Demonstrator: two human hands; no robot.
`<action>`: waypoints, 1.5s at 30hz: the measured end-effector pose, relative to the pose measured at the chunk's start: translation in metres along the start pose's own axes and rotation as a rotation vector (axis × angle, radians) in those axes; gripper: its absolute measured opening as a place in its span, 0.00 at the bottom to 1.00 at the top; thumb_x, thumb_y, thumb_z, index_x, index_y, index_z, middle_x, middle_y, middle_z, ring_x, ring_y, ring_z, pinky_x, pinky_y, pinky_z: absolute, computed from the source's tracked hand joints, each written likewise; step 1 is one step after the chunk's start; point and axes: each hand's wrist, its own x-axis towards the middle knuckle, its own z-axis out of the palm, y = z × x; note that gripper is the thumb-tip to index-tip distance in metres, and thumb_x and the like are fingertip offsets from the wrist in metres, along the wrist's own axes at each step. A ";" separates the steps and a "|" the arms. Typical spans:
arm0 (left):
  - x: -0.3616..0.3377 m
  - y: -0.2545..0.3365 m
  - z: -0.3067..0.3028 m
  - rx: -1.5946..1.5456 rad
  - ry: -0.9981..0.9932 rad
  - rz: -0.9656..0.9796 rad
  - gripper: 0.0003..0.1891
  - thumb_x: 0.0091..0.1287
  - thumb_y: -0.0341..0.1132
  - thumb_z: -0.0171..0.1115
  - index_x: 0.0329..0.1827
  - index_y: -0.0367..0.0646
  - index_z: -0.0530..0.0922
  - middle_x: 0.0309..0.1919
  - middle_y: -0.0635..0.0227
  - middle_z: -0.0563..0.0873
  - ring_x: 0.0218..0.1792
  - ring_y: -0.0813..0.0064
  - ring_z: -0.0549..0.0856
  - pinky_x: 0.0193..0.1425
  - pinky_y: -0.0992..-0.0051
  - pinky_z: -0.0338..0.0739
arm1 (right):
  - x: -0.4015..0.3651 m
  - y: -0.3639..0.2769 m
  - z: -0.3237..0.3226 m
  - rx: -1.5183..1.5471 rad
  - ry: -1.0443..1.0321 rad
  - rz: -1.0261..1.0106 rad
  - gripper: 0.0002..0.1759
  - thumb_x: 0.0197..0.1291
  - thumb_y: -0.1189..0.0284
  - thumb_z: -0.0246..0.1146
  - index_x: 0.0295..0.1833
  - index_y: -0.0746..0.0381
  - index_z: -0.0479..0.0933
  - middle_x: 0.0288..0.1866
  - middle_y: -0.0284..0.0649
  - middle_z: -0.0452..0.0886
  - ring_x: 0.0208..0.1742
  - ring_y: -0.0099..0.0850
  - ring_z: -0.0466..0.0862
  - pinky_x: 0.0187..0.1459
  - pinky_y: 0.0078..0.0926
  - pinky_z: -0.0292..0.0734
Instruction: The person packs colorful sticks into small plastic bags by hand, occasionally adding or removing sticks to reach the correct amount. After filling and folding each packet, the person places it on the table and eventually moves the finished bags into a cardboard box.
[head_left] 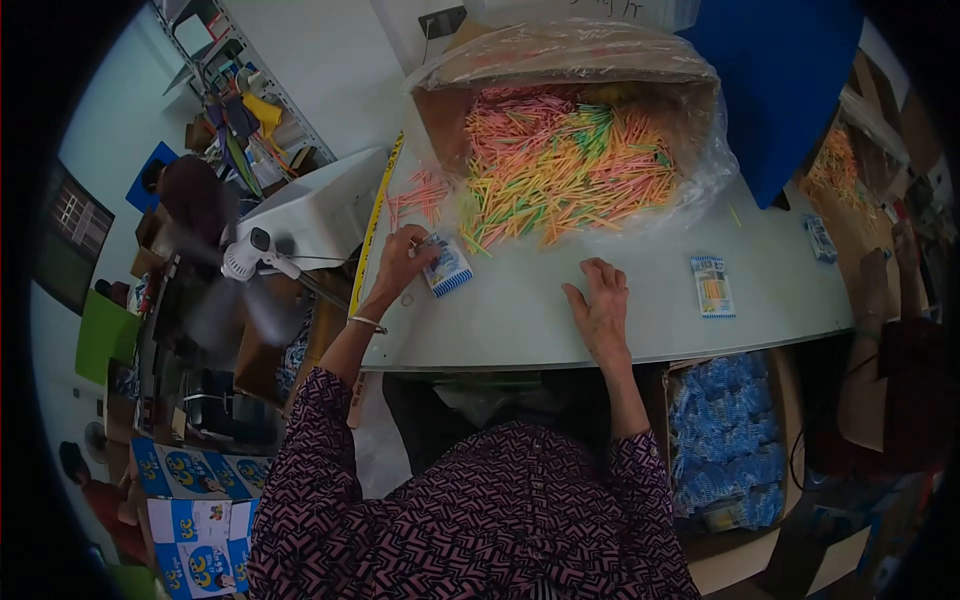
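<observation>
Around me: white fan point(240, 260) off my left arm, blades blurred; blue panel point(770, 90) stands right of the big carton point(440, 125), blocking the view behind it; another person's hands point(874, 285) at the table's right end; two more packets, one point(713, 287) right of my right hand point(602, 305), one point(820, 240) farther right; loose pink sticks point(420, 195) just left of the big carton; containers: big carton is plastic-lined, heaped with pink, yellow and green sticks point(575, 165), some over its front edge; lower carton point(788, 420) below the table edge holds blue packs point(722, 440); my packet point(452, 272) lies on the table point(520, 325), left hand point(405, 262) fingers on its left side, can't tell if pinching; right hand unloaded, thumb apart from fingers.
</observation>
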 end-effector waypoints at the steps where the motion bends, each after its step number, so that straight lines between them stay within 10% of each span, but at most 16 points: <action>1: 0.000 0.003 0.001 -0.013 0.099 0.039 0.09 0.53 0.30 0.67 0.36 0.39 0.80 0.31 0.61 0.82 0.33 0.64 0.80 0.46 0.66 0.72 | -0.002 0.004 0.000 0.007 0.008 -0.014 0.24 0.49 0.73 0.67 0.53 0.64 0.70 0.54 0.44 0.72 0.53 0.45 0.69 0.50 0.42 0.65; 8: -0.002 -0.019 0.010 -0.195 -0.045 -0.224 0.08 0.56 0.31 0.65 0.36 0.38 0.80 0.30 0.60 0.82 0.32 0.65 0.81 0.40 0.71 0.75 | -0.004 0.005 0.001 0.013 0.014 -0.041 0.21 0.49 0.74 0.66 0.51 0.65 0.72 0.53 0.44 0.73 0.53 0.45 0.70 0.50 0.41 0.65; 17: -0.015 0.056 -0.012 -0.164 0.361 -0.049 0.05 0.62 0.27 0.59 0.39 0.37 0.77 0.34 0.62 0.82 0.34 0.72 0.79 0.39 0.75 0.74 | 0.010 -0.033 0.007 0.243 0.091 -0.132 0.21 0.50 0.72 0.68 0.50 0.65 0.72 0.51 0.46 0.75 0.50 0.44 0.73 0.49 0.37 0.70; 27: -0.005 0.152 0.023 -0.547 0.019 0.065 0.10 0.62 0.29 0.61 0.45 0.39 0.75 0.42 0.64 0.80 0.43 0.73 0.77 0.49 0.73 0.71 | 0.012 -0.035 0.007 0.632 -0.240 0.174 0.11 0.53 0.77 0.64 0.43 0.66 0.78 0.32 0.41 0.80 0.31 0.27 0.78 0.37 0.23 0.73; 29: 0.003 0.152 0.020 -0.502 -0.136 0.143 0.11 0.59 0.30 0.64 0.44 0.39 0.76 0.40 0.63 0.80 0.44 0.70 0.77 0.51 0.71 0.70 | 0.014 -0.027 -0.009 0.588 -0.243 0.061 0.09 0.49 0.77 0.65 0.38 0.64 0.78 0.29 0.46 0.79 0.30 0.41 0.78 0.31 0.33 0.71; 35: 0.009 0.157 0.020 -0.384 -0.395 0.221 0.10 0.58 0.29 0.65 0.40 0.36 0.78 0.38 0.62 0.80 0.41 0.66 0.78 0.47 0.71 0.72 | 0.010 -0.020 -0.019 0.432 -0.199 0.065 0.07 0.50 0.77 0.65 0.37 0.65 0.78 0.26 0.43 0.78 0.28 0.40 0.77 0.31 0.32 0.71; 42: 0.012 0.163 0.036 -0.206 -0.266 0.389 0.08 0.56 0.28 0.65 0.37 0.35 0.78 0.32 0.59 0.80 0.37 0.60 0.78 0.41 0.68 0.72 | 0.004 -0.006 -0.011 0.469 -0.113 0.098 0.06 0.53 0.77 0.64 0.37 0.66 0.78 0.26 0.44 0.79 0.25 0.33 0.78 0.29 0.26 0.72; 45: 0.026 0.159 0.042 -0.208 -0.291 0.376 0.08 0.57 0.29 0.65 0.35 0.35 0.78 0.31 0.59 0.80 0.35 0.60 0.78 0.39 0.68 0.71 | 0.005 -0.006 -0.008 0.463 -0.069 0.105 0.05 0.53 0.77 0.64 0.34 0.67 0.77 0.26 0.48 0.76 0.24 0.45 0.76 0.27 0.35 0.70</action>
